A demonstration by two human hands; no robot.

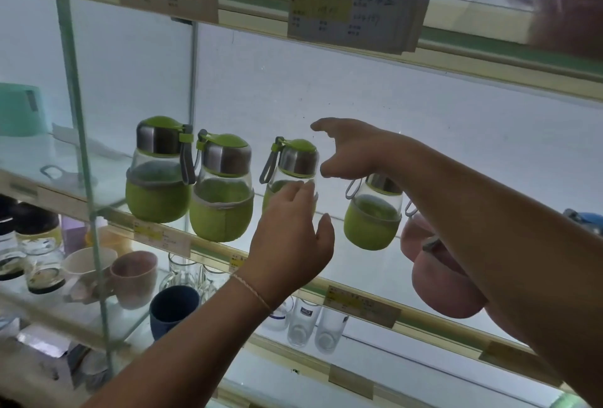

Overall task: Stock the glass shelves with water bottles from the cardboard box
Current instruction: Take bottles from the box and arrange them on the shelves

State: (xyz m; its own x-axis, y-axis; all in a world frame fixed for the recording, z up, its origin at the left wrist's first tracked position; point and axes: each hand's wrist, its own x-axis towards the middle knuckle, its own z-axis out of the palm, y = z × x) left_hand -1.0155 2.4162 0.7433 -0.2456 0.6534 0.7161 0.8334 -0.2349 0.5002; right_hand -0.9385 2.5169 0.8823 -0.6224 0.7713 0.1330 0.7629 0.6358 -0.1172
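Four green-sleeved glass water bottles with steel lids stand on the middle glass shelf. My left hand covers the lower body of the third bottle; its fingers lie up against the glass and the thumb sticks out to the right. My right hand hovers with relaxed fingers between the tops of the third and fourth bottle, holding nothing. The first bottle and second bottle stand free at the left. A pink bottle sits partly hidden under my right forearm. No cardboard box is in view.
The upper shelf carries price labels and another pink bottle at its right end. Below are mugs, a dark blue cup and clear glasses. A teal container stands in the left bay behind a glass divider.
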